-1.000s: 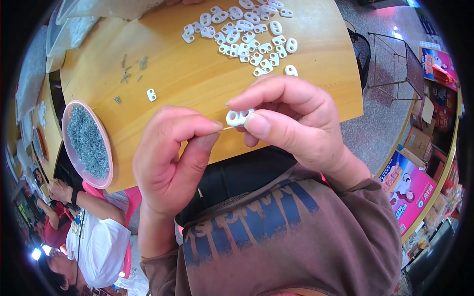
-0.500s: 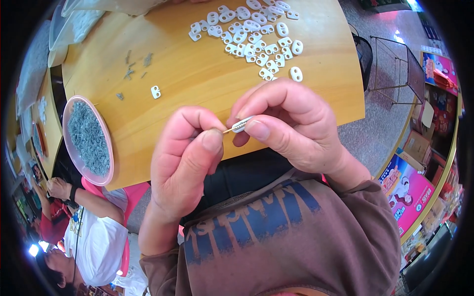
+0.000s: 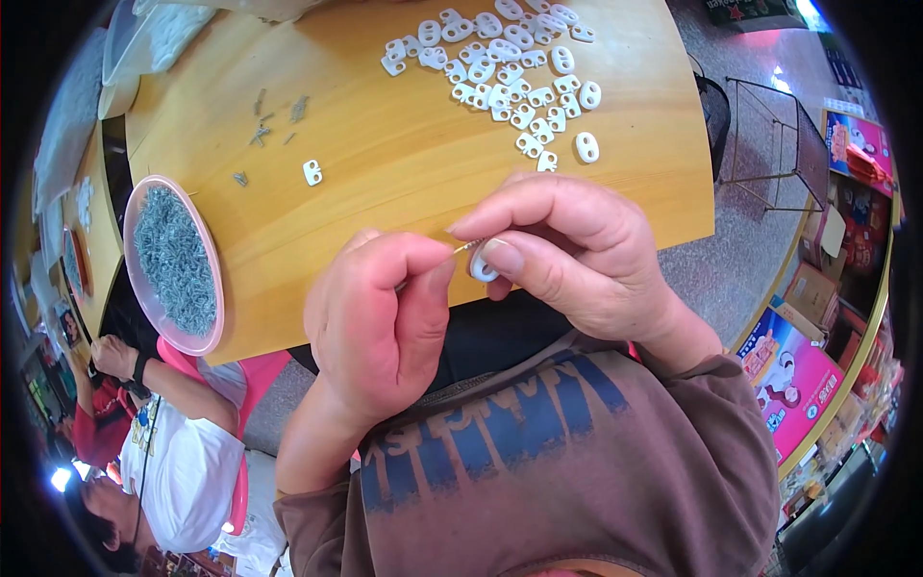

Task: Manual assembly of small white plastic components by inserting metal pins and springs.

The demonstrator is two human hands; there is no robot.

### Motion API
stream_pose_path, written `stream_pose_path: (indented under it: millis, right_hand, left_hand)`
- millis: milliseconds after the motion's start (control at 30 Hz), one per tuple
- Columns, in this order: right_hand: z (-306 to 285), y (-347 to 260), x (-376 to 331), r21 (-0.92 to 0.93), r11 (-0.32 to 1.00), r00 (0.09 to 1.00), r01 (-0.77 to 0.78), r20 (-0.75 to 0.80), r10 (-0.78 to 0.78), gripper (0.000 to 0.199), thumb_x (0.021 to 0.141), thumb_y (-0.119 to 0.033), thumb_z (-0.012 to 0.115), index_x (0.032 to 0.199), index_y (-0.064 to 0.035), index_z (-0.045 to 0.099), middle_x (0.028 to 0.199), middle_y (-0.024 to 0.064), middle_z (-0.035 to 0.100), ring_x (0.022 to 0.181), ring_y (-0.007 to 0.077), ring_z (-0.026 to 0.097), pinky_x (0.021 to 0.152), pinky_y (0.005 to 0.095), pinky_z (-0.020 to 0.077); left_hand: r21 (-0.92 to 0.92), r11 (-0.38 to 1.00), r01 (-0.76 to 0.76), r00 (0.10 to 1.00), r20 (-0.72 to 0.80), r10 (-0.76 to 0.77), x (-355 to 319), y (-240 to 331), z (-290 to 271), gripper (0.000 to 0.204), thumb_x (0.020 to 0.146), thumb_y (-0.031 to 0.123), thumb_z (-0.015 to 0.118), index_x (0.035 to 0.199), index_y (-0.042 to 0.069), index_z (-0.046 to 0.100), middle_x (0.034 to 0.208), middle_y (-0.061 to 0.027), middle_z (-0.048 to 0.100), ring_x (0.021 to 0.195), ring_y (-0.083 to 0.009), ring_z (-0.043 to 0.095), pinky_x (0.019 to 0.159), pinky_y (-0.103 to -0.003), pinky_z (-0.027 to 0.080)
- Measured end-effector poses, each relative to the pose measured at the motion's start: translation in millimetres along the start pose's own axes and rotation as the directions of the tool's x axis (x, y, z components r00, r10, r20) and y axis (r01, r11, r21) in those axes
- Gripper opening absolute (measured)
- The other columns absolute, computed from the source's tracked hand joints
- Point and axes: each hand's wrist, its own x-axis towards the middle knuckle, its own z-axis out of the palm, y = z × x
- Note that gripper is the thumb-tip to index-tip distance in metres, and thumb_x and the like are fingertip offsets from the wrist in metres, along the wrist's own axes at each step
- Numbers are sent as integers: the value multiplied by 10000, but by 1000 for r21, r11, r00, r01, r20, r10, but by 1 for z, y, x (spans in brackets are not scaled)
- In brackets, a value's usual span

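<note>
Above my lap at the table's near edge, both hands work close together. My right hand (image 3: 567,255) is closed, thumb and index finger pinching a white plastic cord lock (image 3: 483,269) with a round hole showing. My left hand (image 3: 389,313) is closed in a pinch on a thin yellowish stick (image 3: 459,249). A small coiled spring (image 3: 472,244) shows at the stick's tip, beside my right index finger and just above the cord lock. Most of the stick is hidden by the left fingers. A lone white plastic piece (image 3: 312,172) lies on the table past my left hand.
A pink bowl (image 3: 217,288) full of small metal springs stands at the table's left edge. Several loose springs (image 3: 260,133) lie nearby. A spread of white plastic pieces (image 3: 519,87) covers the far right of the wooden table (image 3: 385,144). A seated person (image 3: 187,462) is at left.
The cord lock has turned in my right fingers, from edge-on to showing a hole. My left hand has rolled over, and a spring now shows at the stick's tip.
</note>
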Motion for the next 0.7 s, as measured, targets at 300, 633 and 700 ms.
stream_pose_path:
  millis: [300,633,700]
  right_hand:
    - [2,0,1,164,979,992,-124,-6,127,178,838,-77,517,986,18,545,858,43,552,713,66,537,611,184,467]
    - [3,-1,4,255,960,962,-114,-212,170,123,843,-100,493,887,11,521,753,61,547,641,100,525,572,215,439]
    - [1,3,7,282,955,966,-94,-208,157,125,845,-107,483,883,8,516,741,68,546,629,113,525,570,226,435]
  left_hand:
    - [-16,998,-64,997,-53,63,3,-4,4,101,771,-11,567,853,7,511,669,-78,520,503,-160,458,454,-246,366]
    - [133,987,85,996,-41,-80,-7,-14,-10,63,779,13,545,835,13,515,722,-107,536,603,-236,516,534,-294,410]
    - [249,962,110,993,-62,-98,-11,-23,-20,56,786,25,536,837,14,516,732,-114,536,630,-248,522,556,-300,413]
